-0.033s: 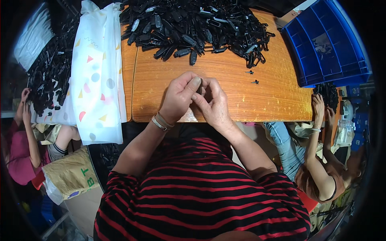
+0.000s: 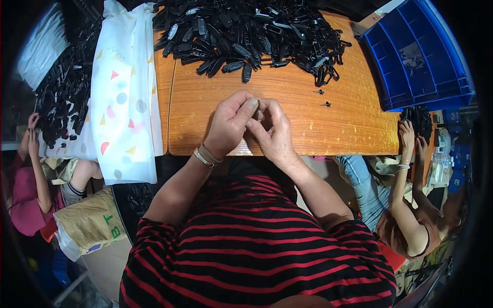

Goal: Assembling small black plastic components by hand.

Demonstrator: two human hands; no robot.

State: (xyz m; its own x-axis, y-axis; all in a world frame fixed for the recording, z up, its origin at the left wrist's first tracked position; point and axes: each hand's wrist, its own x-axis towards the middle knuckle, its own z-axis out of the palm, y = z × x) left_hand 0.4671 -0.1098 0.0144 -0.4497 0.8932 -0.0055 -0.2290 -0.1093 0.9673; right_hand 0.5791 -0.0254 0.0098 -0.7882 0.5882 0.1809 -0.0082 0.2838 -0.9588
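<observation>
My left hand [image 2: 229, 124] and my right hand [image 2: 276, 134] meet just above the near edge of the wooden table [image 2: 205, 97]. Between their closed fingertips is a small dark part [image 2: 257, 114], mostly hidden, so its kind does not show. The left thumb presses on it from above, while the right thumb and forefinger curl round its other side. Beyond the hands lies a big heap of black plastic parts [image 2: 246, 41], several of them long and oval like casings. Right of my hands, two small black pieces with thin points [image 2: 326, 104] rest on the wood.
A blue plastic bin [image 2: 380, 77] stands tilted at the right. On the left hangs a white patterned sheet [image 2: 123, 92], with another black heap [image 2: 61, 102] beyond it. People work on both sides, one hand [image 2: 33, 121] left, another [image 2: 406, 134] right. A brown sack [image 2: 87, 220] stands lower left.
</observation>
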